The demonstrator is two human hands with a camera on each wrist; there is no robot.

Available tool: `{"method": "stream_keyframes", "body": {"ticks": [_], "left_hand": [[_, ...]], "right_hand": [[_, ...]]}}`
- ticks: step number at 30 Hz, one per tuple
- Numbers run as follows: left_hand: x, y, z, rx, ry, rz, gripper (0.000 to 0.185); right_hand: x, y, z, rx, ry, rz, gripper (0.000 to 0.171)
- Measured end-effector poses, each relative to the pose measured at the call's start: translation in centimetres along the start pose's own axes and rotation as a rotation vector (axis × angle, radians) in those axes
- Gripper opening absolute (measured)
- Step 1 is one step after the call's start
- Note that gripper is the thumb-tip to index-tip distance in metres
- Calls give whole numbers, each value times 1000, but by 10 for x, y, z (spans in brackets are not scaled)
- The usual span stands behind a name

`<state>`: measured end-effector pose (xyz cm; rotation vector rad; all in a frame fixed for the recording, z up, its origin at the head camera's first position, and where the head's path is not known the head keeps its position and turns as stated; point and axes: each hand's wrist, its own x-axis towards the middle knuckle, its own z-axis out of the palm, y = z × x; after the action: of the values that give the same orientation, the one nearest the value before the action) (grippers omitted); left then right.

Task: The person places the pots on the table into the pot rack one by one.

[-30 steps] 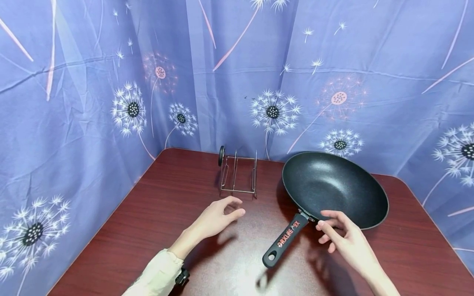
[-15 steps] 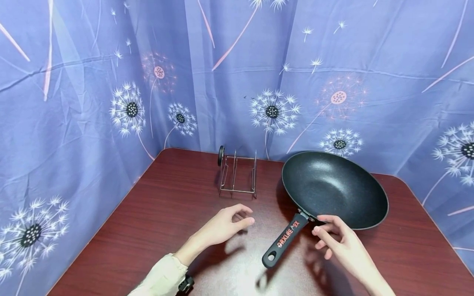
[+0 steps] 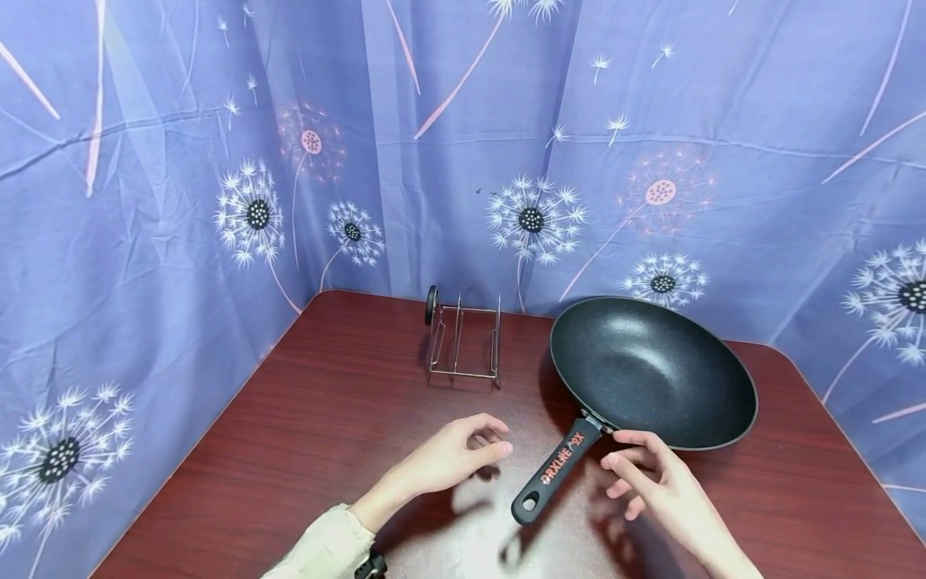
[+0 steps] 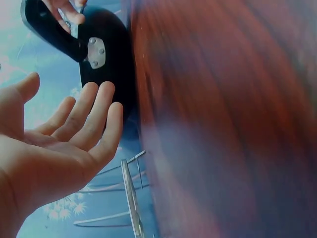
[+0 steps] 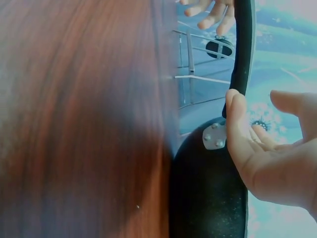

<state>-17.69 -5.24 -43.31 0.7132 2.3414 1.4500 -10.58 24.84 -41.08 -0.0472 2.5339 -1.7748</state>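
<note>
The black pan (image 3: 651,370) sits on the red-brown table (image 3: 304,418) at about two o'clock, its handle (image 3: 553,474) pointing to seven; the left hand (image 3: 456,454) hovers loosely spread, holding nothing, at nine o'clock of the handle; the right hand (image 3: 654,482), fingers relaxed, is at three o'clock beside it; a wire rack (image 3: 463,342) stands at twelve.
</note>
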Motion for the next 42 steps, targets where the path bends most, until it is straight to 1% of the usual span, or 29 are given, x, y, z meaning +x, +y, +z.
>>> {"method": "stream_keyframes", "body": {"ticks": [4,7,10,12,15,17,22,25,30,34,38,42], "left_hand": [[-2,5,7,-134,-39,-16,43],[-2,8,11,-192,-52,-24,43],[-3,10,14,-217,-62,-24,43],[-3,11,16,-229,-69,-22,42],[-3,11,19,-242,-78,-15,41],[-4,11,21,-249,-85,-11,40],[-4,12,24,-249,-93,-11,39],[-4,13,26,-263,-98,-14,38],[-4,15,29,-300,-115,-20,39],[-5,16,32,-305,-121,-29,41],[-5,17,34,-293,-132,-31,43],[-5,18,35,-296,-141,-35,45]], "right_hand": [[0,0,1,32,-18,21,44],[0,2,1,50,-33,8,43],[0,5,2,68,-47,-21,41],[0,9,3,78,-54,-48,36],[-1,11,4,96,-53,-56,32],[-1,11,5,118,-52,-28,34],[-1,8,7,186,-62,80,49],[0,8,8,209,-73,116,53],[1,8,12,232,-73,157,56],[0,8,15,274,-75,197,60],[0,7,19,300,-80,213,62],[1,6,23,300,-74,219,60]]}}
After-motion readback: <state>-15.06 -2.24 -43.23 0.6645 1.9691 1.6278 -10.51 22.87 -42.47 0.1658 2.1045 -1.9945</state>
